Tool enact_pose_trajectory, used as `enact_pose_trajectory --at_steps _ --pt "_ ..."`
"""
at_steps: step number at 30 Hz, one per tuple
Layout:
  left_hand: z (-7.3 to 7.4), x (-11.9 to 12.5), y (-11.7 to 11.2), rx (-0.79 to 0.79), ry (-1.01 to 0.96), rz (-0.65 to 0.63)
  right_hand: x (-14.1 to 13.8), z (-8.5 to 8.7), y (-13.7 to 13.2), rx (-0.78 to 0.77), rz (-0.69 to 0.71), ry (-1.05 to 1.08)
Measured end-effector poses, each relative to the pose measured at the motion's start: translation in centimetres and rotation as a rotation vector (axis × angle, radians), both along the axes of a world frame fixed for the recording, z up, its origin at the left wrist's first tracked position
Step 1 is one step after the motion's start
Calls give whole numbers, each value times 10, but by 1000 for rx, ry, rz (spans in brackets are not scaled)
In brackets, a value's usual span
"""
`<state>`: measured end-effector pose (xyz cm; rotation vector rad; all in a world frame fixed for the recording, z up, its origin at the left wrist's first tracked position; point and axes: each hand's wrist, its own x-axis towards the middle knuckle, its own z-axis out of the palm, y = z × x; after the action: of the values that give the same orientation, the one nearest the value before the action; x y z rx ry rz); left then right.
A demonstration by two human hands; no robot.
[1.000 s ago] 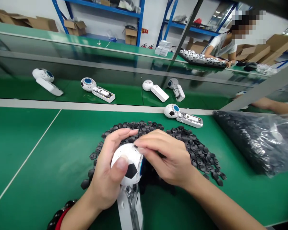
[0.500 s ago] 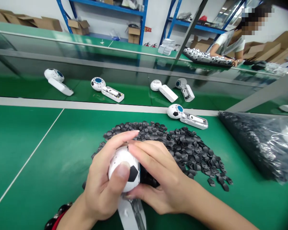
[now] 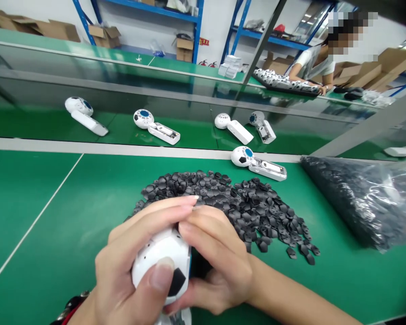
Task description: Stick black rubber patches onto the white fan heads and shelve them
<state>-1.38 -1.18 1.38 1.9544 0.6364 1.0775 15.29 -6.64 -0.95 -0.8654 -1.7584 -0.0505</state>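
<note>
A white device with a round soccer-ball head [image 3: 157,255] is between my two hands, low in the view. My left hand [image 3: 126,271] wraps its far and left sides, the thumb pressed beside a black pentagon patch. Fingers of my right hand [image 3: 219,262] close on the head's right side and top, meeting the left fingertips. Below, only a bit of the clear and white handle [image 3: 176,317] shows. Just beyond my hands spreads a heap of black pentagon pieces [image 3: 257,207]. Whether a small piece is under my fingers is hidden.
A similar ball-headed device [image 3: 257,163] lies beyond the heap, by the pale ledge [image 3: 122,148]. Several more stand reflected or lie past it. At right is a clear plastic bag of black pieces [image 3: 362,198]. A person [image 3: 311,67] works at a tray across the bench.
Both hands and the device have shifted down and slightly left, nearer to me. Less of the handle shows. My left fingers now lie further over the head, against the right fingers.
</note>
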Motion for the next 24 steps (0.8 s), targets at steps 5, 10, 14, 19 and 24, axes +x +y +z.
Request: enact_pose_trajectory --at_steps 5,10,14,19,24 --pt "0 -2 1 -63 -18 -40 0 -1 -1 -34 -7 -14" --pt "-1 -2 5 -39 -1 -61 1 1 2 -12 -12 -26" --pt "0 -4 7 35 32 -95 0 7 3 -82 30 -18" --pt "-3 -2 5 76 13 -47 -2 9 0 -56 -2 -36" --pt "-9 -2 2 85 -24 -15 0 8 -1 -21 -52 -87"
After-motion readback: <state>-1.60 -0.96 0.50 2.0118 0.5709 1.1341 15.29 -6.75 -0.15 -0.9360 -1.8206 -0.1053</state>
